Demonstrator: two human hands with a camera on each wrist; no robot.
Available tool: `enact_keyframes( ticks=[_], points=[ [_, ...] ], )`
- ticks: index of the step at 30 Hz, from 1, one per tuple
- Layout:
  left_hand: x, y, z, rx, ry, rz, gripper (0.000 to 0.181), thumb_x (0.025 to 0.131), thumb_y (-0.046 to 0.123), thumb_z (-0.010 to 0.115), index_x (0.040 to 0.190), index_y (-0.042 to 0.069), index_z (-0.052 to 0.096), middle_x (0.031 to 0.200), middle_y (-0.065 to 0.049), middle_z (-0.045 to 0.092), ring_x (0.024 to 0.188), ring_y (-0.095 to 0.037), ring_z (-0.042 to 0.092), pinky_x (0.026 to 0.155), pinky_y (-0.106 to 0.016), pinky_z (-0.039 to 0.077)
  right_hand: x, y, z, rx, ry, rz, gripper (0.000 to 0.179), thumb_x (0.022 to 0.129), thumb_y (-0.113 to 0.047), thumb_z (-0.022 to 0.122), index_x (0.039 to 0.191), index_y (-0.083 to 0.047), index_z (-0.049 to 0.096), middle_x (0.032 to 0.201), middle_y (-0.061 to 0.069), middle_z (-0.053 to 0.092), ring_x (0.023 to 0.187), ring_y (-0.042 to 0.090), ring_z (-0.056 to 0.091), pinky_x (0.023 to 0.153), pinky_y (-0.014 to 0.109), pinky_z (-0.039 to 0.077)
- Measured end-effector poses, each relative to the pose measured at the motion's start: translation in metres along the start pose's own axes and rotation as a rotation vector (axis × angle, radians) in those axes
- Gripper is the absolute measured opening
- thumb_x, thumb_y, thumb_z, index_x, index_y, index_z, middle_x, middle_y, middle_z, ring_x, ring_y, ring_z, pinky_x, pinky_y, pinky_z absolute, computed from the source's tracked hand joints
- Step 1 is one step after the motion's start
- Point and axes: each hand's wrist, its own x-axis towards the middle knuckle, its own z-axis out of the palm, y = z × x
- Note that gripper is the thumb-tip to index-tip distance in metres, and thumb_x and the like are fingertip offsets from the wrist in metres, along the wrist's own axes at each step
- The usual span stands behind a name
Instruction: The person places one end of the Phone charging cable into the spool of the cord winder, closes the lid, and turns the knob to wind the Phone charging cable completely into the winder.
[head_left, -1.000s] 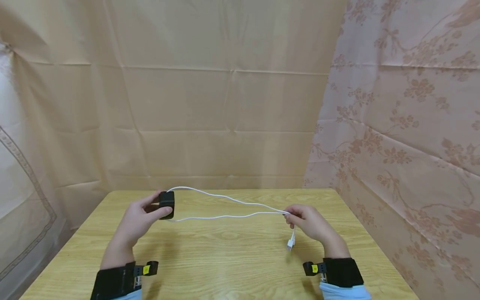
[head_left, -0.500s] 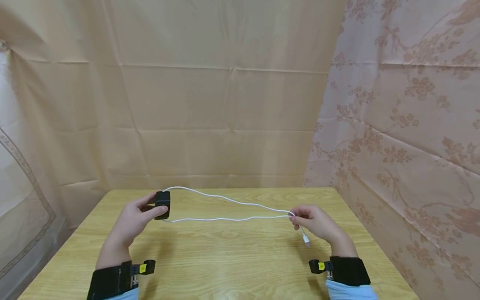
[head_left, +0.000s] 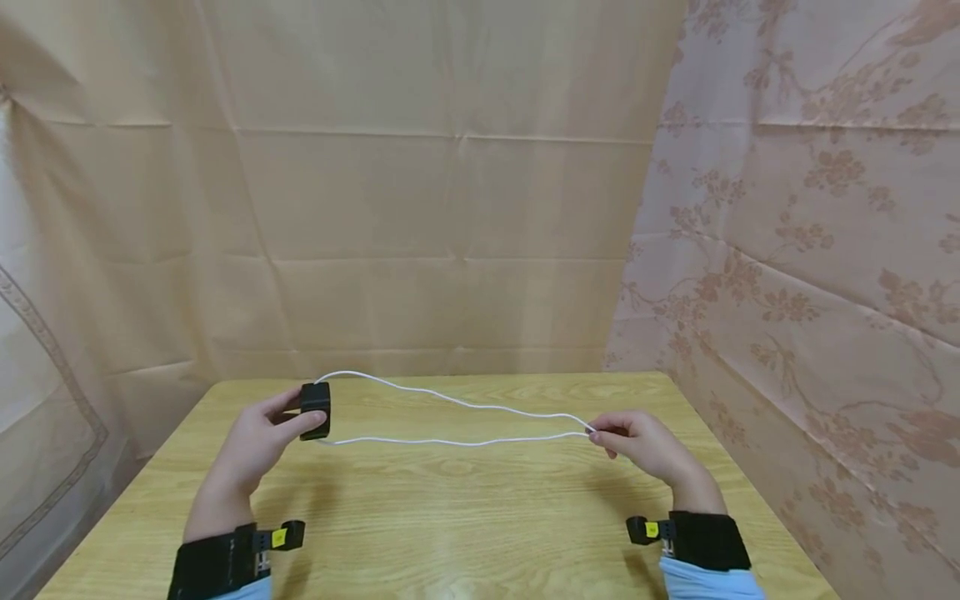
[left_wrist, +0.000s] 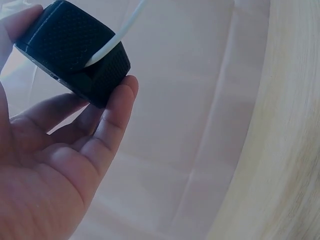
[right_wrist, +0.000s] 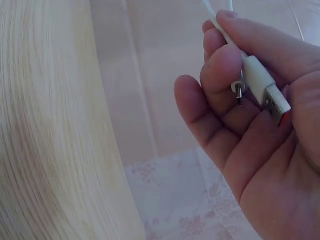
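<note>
In the head view my left hand (head_left: 247,450) holds a small black box (head_left: 316,411) upright between thumb and fingers. A white USB cable (head_left: 465,406) comes out of the box's top and bottom and spans to the right in two strands. My right hand (head_left: 652,450) pinches both strands together between thumb and forefinger. In the right wrist view a USB-A plug (right_wrist: 260,82) and a smaller metal-tipped plug (right_wrist: 238,91) lie within the half-curled fingers. The left wrist view shows one strand leaving a slot in the box's textured side (left_wrist: 70,37). The inside of the box is hidden.
Both hands are above a light wooden table (head_left: 450,517). Beige cloth (head_left: 420,208) hangs behind its far edge, and floral cloth (head_left: 825,250) hangs along the right. Black wrist straps with small cameras (head_left: 288,535) sit on both forearms.
My hands have drawn apart, the left with the box to the left, the right to the right. The cable span between them is longer. The plugs below my right hand no longer show in the head view.
</note>
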Motion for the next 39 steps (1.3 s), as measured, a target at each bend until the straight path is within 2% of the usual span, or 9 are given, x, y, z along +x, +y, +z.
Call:
enact_keyframes(
  ticks=[6, 10, 12, 18, 20, 25, 31, 35, 39],
  points=[
    [0.000, -0.004, -0.003, 0.002, 0.010, -0.003, 0.081, 0.098, 0.037, 0.070, 0.158, -0.001, 0.029, 0.148, -0.024, 0.048, 0.129, -0.035, 0.051, 0.106, -0.051, 0.038, -0.005, 0.004, -0.007, 0.040, -0.009, -0.038, 0.030, 0.101, -0.025, 0.067, 0.121, -0.004, 0.073, 0.092, 0.003, 0.070, 0.085, 0.022, 0.063, 0.078, 0.034, 0.052],
    [0.000, -0.005, -0.004, -0.023, 0.014, -0.008, 0.082, 0.098, 0.037, 0.070, 0.157, -0.003, 0.029, 0.146, -0.027, 0.048, 0.131, -0.038, 0.048, 0.108, -0.055, 0.035, -0.007, 0.005, -0.009, 0.068, 0.003, -0.017, 0.031, 0.098, -0.026, 0.070, 0.121, -0.005, 0.074, 0.093, 0.005, 0.072, 0.081, 0.022, 0.064, 0.072, 0.034, 0.054],
    [0.000, -0.005, -0.004, -0.029, 0.014, -0.008, 0.083, 0.098, 0.037, 0.070, 0.157, -0.003, 0.028, 0.146, -0.027, 0.048, 0.132, -0.039, 0.047, 0.109, -0.057, 0.034, -0.007, 0.006, -0.009, 0.087, 0.025, 0.020, 0.032, 0.097, -0.028, 0.072, 0.119, -0.006, 0.075, 0.087, 0.007, 0.070, 0.077, 0.027, 0.063, 0.067, 0.034, 0.053],
    [-0.002, -0.003, -0.003, -0.027, 0.018, -0.010, 0.084, 0.097, 0.039, 0.070, 0.158, -0.001, 0.027, 0.148, -0.025, 0.047, 0.131, -0.038, 0.049, 0.109, -0.057, 0.035, -0.005, 0.004, -0.007, 0.120, 0.111, 0.063, 0.032, 0.096, -0.028, 0.073, 0.116, -0.004, 0.075, 0.069, 0.010, 0.058, 0.061, 0.021, 0.053, 0.054, 0.030, 0.044],
    [-0.002, -0.003, -0.003, -0.029, 0.017, -0.014, 0.084, 0.098, 0.038, 0.071, 0.159, -0.001, 0.027, 0.148, -0.025, 0.047, 0.131, -0.037, 0.049, 0.109, -0.057, 0.035, -0.006, 0.003, -0.008, 0.120, 0.125, 0.045, 0.033, 0.097, -0.027, 0.072, 0.119, -0.002, 0.074, 0.072, 0.011, 0.060, 0.062, 0.019, 0.054, 0.056, 0.030, 0.046],
    [0.000, -0.006, -0.004, -0.035, 0.020, -0.012, 0.081, 0.098, 0.034, 0.070, 0.158, -0.001, 0.028, 0.147, -0.026, 0.048, 0.129, -0.032, 0.050, 0.108, -0.056, 0.035, -0.010, 0.005, -0.011, 0.144, 0.144, 0.009, 0.036, 0.101, -0.025, 0.066, 0.127, 0.000, 0.070, 0.087, 0.016, 0.067, 0.078, 0.023, 0.064, 0.071, 0.032, 0.054],
    [0.001, -0.006, -0.005, -0.087, 0.004, -0.006, 0.075, 0.099, 0.030, 0.069, 0.156, -0.001, 0.033, 0.141, -0.024, 0.052, 0.111, -0.006, 0.053, 0.108, -0.055, 0.033, -0.010, 0.008, -0.013, 0.316, 0.271, -0.078, 0.034, 0.101, -0.013, 0.066, 0.123, 0.012, 0.066, 0.096, 0.014, 0.071, 0.080, 0.016, 0.069, 0.077, 0.029, 0.058],
    [0.000, -0.004, -0.004, -0.139, -0.012, -0.012, 0.075, 0.099, 0.030, 0.070, 0.156, -0.002, 0.033, 0.137, -0.025, 0.053, 0.108, -0.004, 0.055, 0.110, -0.059, 0.031, -0.008, 0.008, -0.015, 0.476, 0.302, -0.147, 0.035, 0.100, -0.004, 0.063, 0.121, 0.023, 0.058, 0.099, 0.017, 0.072, 0.080, 0.013, 0.072, 0.076, 0.030, 0.059],
    [-0.002, -0.003, -0.003, -0.151, -0.016, 0.000, 0.077, 0.099, 0.031, 0.071, 0.156, -0.003, 0.033, 0.139, -0.026, 0.051, 0.108, -0.005, 0.056, 0.111, -0.061, 0.029, -0.007, 0.008, -0.015, 0.548, 0.305, -0.151, 0.036, 0.100, -0.002, 0.064, 0.122, 0.026, 0.056, 0.099, 0.013, 0.073, 0.081, 0.013, 0.073, 0.078, 0.030, 0.059]
  ],
)
